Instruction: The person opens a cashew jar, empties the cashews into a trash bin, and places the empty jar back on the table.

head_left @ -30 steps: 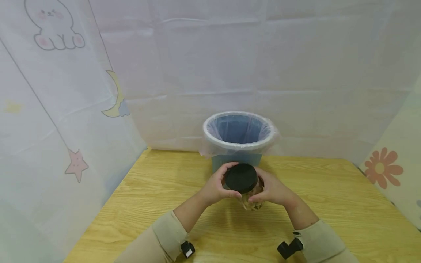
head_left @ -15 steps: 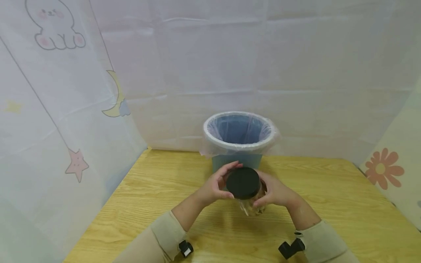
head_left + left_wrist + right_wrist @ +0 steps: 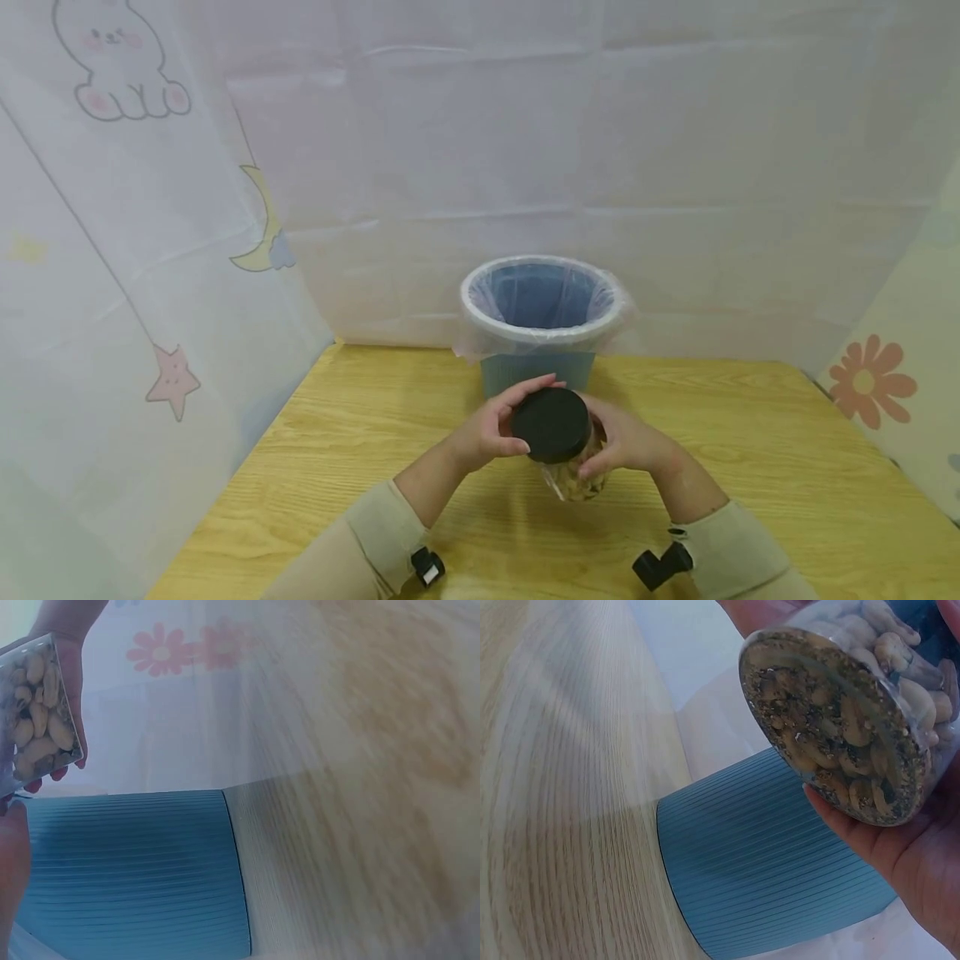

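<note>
A clear plastic jar (image 3: 576, 482) of pale nuts hangs tilted above the table between both hands. Its black lid (image 3: 552, 425) faces up toward the head camera. My left hand (image 3: 482, 432) curls round the lid, its thumb at the near side and its fingers behind. My right hand (image 3: 628, 437) grips the jar's body from the right. In the right wrist view the jar's bottom (image 3: 832, 727) shows nuts and dark crumbs, with the right hand (image 3: 922, 862) beneath. The left wrist view catches the nuts (image 3: 45, 712) through the wall; the lid is out of sight there.
Just behind the hands stands a ribbed blue bin (image 3: 536, 371) with a white rim (image 3: 474, 312) and a thin pink bag liner (image 3: 618, 321). The wooden table (image 3: 360, 433) meets pale printed curtains (image 3: 420, 167) at the back and sides.
The jar has moved slightly nearer to me and tilted more. My left hand's thumb has slid back from the jar's front to the lid's left edge.
</note>
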### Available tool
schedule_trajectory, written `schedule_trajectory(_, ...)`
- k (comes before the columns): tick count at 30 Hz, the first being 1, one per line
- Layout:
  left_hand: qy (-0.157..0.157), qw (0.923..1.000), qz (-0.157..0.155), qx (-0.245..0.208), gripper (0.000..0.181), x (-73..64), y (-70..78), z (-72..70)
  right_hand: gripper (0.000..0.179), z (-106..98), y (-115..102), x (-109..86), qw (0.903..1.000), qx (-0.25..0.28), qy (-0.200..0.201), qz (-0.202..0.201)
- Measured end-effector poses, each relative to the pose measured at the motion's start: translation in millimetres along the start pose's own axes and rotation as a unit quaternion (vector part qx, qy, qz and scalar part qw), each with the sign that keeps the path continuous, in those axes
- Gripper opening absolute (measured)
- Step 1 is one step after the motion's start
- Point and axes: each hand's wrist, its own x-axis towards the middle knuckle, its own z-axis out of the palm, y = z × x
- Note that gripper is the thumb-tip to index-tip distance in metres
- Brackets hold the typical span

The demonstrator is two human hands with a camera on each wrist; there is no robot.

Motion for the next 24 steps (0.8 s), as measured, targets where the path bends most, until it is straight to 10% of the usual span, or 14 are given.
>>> schedule_trajectory(24,0.014,0.9979,0.003,0.062,0.094,-4.2,-1.1,-6.3,0.085,-1.8,-1.2,-1.1,0.9993,0.0,0.026,0.026)
